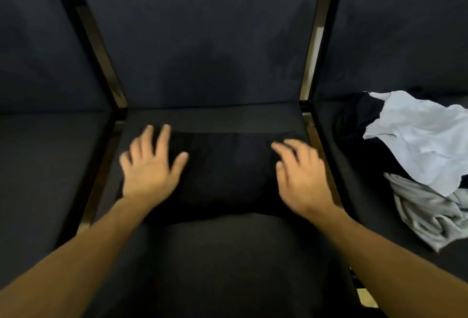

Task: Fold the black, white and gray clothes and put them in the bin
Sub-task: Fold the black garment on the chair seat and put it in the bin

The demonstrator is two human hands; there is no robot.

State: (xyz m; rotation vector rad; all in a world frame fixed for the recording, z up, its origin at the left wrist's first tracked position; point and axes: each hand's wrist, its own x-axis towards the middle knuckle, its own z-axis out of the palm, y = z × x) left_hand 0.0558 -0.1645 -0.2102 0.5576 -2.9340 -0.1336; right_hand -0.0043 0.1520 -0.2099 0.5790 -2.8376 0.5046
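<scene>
**Both hands flat over the black garment**

I see the folded black garment (228, 173) at frame centre on the dark seat (228, 254). My left hand (149, 168) rests on its left end, fingers spread; my right hand (301, 178) lies over its right end, fingers relaxed, gripping nothing. White cloth (417, 140) and gray cloth (428, 211) lie at right.
</scene>
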